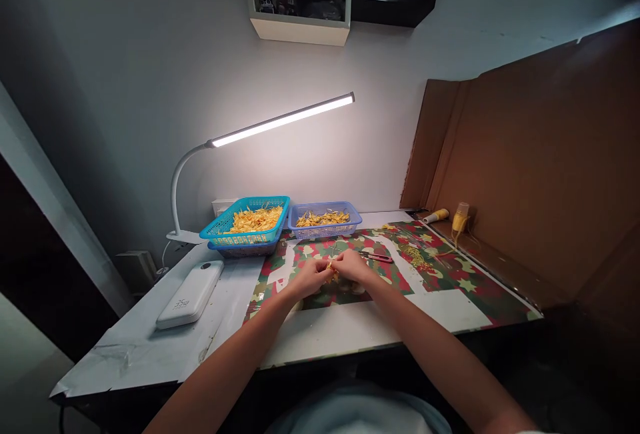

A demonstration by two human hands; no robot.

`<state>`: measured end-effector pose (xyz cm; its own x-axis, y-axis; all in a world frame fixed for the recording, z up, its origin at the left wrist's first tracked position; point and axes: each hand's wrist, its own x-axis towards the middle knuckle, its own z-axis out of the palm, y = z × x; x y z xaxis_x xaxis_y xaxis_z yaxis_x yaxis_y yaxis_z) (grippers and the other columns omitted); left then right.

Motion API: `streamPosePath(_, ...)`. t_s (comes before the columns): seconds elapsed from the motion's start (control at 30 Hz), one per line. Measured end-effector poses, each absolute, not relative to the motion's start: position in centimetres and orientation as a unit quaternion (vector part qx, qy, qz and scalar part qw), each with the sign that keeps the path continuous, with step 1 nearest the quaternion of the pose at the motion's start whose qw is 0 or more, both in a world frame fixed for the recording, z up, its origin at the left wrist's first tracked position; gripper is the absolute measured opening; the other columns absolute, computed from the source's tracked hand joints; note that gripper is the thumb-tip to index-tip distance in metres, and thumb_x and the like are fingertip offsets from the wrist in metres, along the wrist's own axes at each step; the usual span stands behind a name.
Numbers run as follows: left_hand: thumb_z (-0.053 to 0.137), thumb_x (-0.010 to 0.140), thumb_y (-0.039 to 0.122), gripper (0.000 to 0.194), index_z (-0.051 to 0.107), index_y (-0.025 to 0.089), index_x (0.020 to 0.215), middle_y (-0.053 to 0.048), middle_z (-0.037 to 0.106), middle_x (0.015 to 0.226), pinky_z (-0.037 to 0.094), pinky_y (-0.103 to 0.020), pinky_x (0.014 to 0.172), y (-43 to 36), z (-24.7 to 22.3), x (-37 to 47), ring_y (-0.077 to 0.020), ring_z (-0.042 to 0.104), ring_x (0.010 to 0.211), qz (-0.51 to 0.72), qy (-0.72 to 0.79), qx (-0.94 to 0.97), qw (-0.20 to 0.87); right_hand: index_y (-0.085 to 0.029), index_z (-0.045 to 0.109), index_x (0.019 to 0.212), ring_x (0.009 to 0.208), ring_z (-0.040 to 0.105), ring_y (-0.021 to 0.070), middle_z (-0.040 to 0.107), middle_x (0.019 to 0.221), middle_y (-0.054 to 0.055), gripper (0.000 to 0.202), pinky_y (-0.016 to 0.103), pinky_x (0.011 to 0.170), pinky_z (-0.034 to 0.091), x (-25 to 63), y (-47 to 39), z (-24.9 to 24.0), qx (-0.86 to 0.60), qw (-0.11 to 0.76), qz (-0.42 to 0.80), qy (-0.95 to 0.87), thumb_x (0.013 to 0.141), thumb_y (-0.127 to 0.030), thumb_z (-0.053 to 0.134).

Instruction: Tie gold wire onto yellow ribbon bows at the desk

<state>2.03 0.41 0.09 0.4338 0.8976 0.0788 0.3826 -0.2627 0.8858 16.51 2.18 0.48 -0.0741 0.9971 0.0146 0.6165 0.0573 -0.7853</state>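
Over the patterned mat (360,294), my left hand (311,277) and my right hand (351,266) meet fingertip to fingertip. Both pinch a small yellow piece (330,269) between them; its exact shape is too small to tell. Behind my hands, a purple-blue basket (325,231) holds yellow pieces (323,219). A turquoise basket (245,239), stacked on a darker one at the left, is heaped with paler yellow pieces (257,219). Just right of my right hand lies a red-handled tool (379,257).
A white power bank (191,294) lies on the left of the table. The lit lamp (283,119) reaches over from the left. Tiny yellow-green bits (417,259) lie on the mat. Two yellow thread spools (460,218) (436,216) are beside the cardboard (525,174) at right.
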Motion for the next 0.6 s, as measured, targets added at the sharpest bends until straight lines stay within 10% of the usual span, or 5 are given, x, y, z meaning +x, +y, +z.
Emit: streamPosePath(0.6,0.051,0.069,0.038,0.023,0.041,0.019,0.059,0.007,0.032,0.050,0.016,-0.021,0.041,0.3,0.3,1.8,-0.0061,0.025,0.042,0.320,0.472,0.677,0.466,-0.019,0.045,0.061,0.058,0.047,0.0103,0.052,0.064,0.000,0.019,0.023,0.053,0.036,18.5,1.0,1.0,-0.395,0.459,0.651,-0.458,0.067,-0.033,0.057)
